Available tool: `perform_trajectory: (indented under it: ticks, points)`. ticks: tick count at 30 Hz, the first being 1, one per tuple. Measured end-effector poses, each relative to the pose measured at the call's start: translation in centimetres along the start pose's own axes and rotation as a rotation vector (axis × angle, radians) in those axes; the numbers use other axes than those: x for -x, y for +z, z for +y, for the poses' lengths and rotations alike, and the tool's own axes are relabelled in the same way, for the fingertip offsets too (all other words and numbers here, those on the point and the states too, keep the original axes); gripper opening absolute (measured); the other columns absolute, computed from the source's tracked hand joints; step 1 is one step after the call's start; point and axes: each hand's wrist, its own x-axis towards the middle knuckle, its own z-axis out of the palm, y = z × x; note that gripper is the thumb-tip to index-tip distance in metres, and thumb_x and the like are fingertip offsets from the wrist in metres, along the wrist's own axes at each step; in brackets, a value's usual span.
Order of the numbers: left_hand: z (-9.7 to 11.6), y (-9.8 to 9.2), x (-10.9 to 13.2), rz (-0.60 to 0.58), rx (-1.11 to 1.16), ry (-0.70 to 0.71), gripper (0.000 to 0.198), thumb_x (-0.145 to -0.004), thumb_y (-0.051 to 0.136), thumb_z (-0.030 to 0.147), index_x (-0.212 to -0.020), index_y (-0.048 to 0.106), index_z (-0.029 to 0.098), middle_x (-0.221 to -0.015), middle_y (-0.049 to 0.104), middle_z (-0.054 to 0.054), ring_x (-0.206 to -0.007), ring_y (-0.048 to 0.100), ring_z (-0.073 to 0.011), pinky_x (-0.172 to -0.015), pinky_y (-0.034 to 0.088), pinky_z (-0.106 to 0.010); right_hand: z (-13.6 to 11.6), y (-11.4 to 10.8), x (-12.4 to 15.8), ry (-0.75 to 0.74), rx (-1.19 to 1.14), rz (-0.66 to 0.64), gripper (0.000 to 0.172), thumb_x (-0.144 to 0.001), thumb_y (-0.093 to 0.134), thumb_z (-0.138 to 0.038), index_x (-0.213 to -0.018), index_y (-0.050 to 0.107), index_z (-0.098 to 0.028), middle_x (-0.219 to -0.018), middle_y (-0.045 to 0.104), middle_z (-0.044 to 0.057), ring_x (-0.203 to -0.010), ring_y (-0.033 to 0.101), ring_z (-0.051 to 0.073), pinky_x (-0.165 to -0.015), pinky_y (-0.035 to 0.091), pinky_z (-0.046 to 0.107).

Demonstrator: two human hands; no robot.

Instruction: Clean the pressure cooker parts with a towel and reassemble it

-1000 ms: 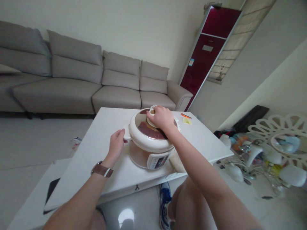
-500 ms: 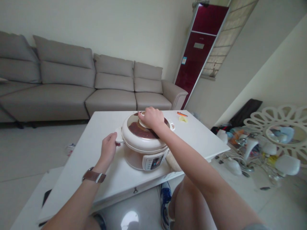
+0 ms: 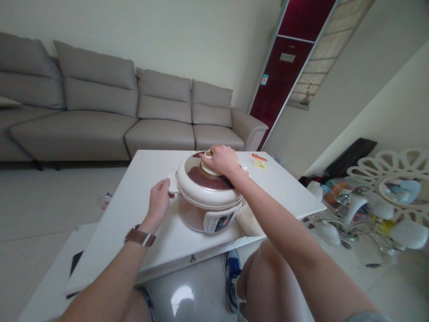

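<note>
A white electric cooker (image 3: 191, 217) stands on the white table (image 3: 150, 246), its control panel (image 3: 219, 222) facing me. Its lid (image 3: 208, 181) has a white rim and a brownish see-through centre, and it sits on the pot. My left hand (image 3: 159, 199), with a brown-strapped watch above the wrist, is closed round the white side handle (image 3: 173, 183). On top, the fingers of my right hand (image 3: 224, 159) wrap over the lid's knob, which they partly hide. My right forearm covers the cooker's far right side.
A pale cloth (image 3: 248, 221) lies beside the cooker. An orange pen (image 3: 259, 157) and a yellow scrap (image 3: 260, 164) are at the table's far right. Behind stands a grey sofa (image 3: 161, 127). Lamp parts (image 3: 355, 210) and a petal-framed mirror (image 3: 402, 187) lie at right.
The whole view has shifted a little, so the table and cooker appear slightly further right and higher. Both hands keep their hold on the handle and the knob.
</note>
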Motion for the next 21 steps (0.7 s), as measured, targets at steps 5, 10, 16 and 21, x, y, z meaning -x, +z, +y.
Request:
perform_trajectory:
  ticks: [5,10,16,21]
  points:
    - [-0.1,-0.1,0.0,-0.004,-0.017,0.018,0.033,-0.088,0.057,0.046,-0.070,0.060,0.018,-0.061,0.054,0.001,-0.055,0.051,-0.0126,-0.050,0.040,-0.024,1.0,0.4,-0.2,-0.102,-0.042,0.042,0.058,-0.099,0.042,-0.065,-0.096,0.076,-0.018,-0.105,0.076,0.015,-0.093,0.068,0.029,-0.078,0.041,0.034]
    - [0.4,-0.1,0.2,-0.003,-0.040,0.017,0.034,-0.088,0.056,0.046,-0.069,0.059,0.018,-0.060,0.053,0.001,-0.054,0.050,-0.0127,-0.050,0.040,-0.024,2.7,0.8,-0.9,-0.339,-0.121,0.050,0.046,-0.096,0.050,-0.057,-0.089,0.073,-0.019,-0.098,0.075,0.011,-0.085,0.065,0.023,-0.071,0.033,0.032]
    - [0.7,0.0,0.6,-0.010,-0.039,0.023,0.034,-0.088,0.055,0.045,-0.067,0.057,0.018,-0.059,0.053,0.001,-0.053,0.049,-0.0122,-0.049,0.040,-0.024,3.2,1.0,-1.0,-0.390,-0.147,0.070,0.041,-0.095,0.052,-0.054,-0.087,0.072,-0.019,-0.095,0.075,0.009,-0.081,0.063,0.022,-0.066,0.027,0.032]
    - [0.4,0.1,0.6,-0.004,-0.007,0.021,0.034,-0.089,0.055,0.046,-0.068,0.057,0.019,-0.059,0.052,0.002,-0.052,0.048,-0.0121,-0.048,0.039,-0.024,2.7,1.0,-0.7,-0.323,-0.130,0.077,0.041,-0.094,0.052,-0.055,-0.092,0.073,-0.021,-0.101,0.076,0.008,-0.084,0.065,0.023,-0.067,0.029,0.032]
